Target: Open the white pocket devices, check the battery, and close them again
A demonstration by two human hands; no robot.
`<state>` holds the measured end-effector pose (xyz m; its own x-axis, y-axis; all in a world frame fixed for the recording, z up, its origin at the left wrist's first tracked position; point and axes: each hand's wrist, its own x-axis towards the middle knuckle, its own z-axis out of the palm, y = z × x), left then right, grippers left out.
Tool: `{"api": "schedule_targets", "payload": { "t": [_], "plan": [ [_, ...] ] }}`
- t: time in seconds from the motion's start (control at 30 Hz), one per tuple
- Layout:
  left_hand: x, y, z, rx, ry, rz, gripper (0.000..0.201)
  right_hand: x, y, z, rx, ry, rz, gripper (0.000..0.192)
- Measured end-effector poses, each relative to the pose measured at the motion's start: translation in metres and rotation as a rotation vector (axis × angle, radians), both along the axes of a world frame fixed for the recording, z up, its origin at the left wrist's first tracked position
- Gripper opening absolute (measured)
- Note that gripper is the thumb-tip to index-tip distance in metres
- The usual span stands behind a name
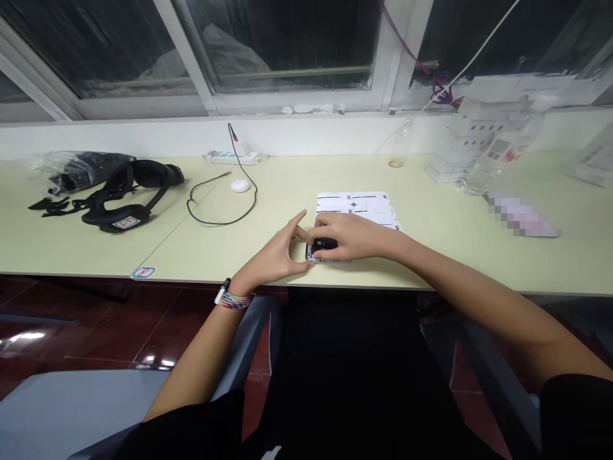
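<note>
Both hands meet at the near edge of the pale table (431, 255). The right hand (352, 235) lies curled over a small black device (324, 245) and presses it from above. The left hand (278, 255) touches the device's left side with its fingertips, fingers loosely bent. Flat white sheets (357, 204) lie just behind.

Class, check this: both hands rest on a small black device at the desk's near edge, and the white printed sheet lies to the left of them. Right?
Not quite. The head view shows the white printed sheet lying behind the hands, toward the window, not left. Both the left hand and right hand are on the small black device.
</note>
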<state>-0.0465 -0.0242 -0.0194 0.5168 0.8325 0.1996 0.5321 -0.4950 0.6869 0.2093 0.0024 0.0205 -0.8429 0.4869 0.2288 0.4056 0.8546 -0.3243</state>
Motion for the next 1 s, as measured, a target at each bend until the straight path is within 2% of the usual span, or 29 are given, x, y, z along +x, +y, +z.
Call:
{"api": "schedule_targets", "payload": {
  "t": [0.13, 0.23, 0.37, 0.47, 0.6, 1.0],
  "plan": [
    [0.001, -0.001, 0.0, -0.01, -0.009, -0.002, 0.116, 0.021, -0.009, 0.017, 0.005, 0.13, -0.103, 0.014],
    [0.001, 0.0, 0.0, -0.02, -0.006, 0.003, 0.115, 0.048, -0.017, 0.02, -0.002, 0.205, -0.19, 0.015],
    [0.0, 0.0, 0.0, -0.015, 0.01, 0.012, 0.113, 0.087, -0.022, 0.008, -0.079, 0.27, -0.245, 0.018],
    [-0.001, 0.001, -0.001, -0.007, 0.014, 0.008, 0.112, 0.104, -0.025, -0.006, -0.124, 0.297, -0.322, 0.024],
    [-0.002, 0.001, -0.001, -0.004, 0.021, 0.003, 0.11, 0.112, -0.028, -0.016, -0.123, 0.281, -0.384, 0.024],
    [-0.001, 0.0, 0.001, -0.018, 0.034, 0.013, 0.108, 0.114, -0.032, -0.017, -0.135, 0.269, -0.389, 0.029]
  ]
}}
